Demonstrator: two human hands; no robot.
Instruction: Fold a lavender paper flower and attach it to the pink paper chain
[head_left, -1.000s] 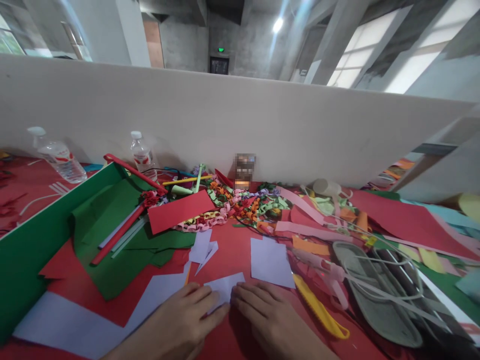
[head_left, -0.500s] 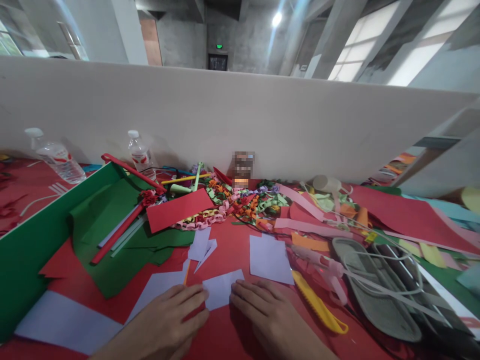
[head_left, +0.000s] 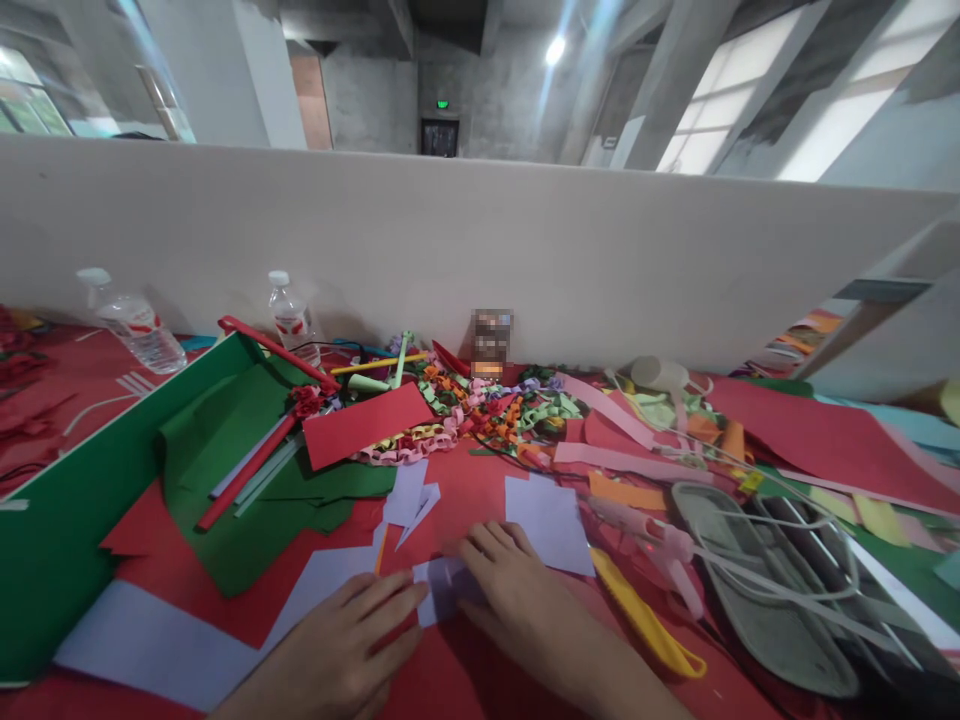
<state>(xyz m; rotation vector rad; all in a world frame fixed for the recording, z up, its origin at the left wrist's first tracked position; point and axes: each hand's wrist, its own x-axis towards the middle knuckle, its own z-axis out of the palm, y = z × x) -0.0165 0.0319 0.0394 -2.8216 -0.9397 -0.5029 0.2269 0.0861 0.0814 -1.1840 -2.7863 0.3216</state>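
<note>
A small lavender paper piece (head_left: 438,592) lies on the red surface between my hands. My left hand (head_left: 360,635) rests at its left edge, fingers side by side, the fingertips touching the paper. Over its right part is my right hand (head_left: 506,580), with fingers bent slightly and a little spread, and the fingertips reach past the paper's upper right. Part of the paper is hidden under this hand. A larger lavender square (head_left: 549,522) lies just beyond my right hand, and folded lavender scraps (head_left: 409,497) lie ahead.
A yellow cutter (head_left: 645,618), a pink glue gun (head_left: 652,540) and a grey tray (head_left: 765,600) with cables lie at right. Paper chains (head_left: 420,440) are piled ahead. A green box wall (head_left: 82,520) stands at left, with two bottles (head_left: 292,315) behind.
My right hand has moved forward and left over the paper, covering more of it. My left hand stays beside the paper's left edge. The view has shifted slightly.
</note>
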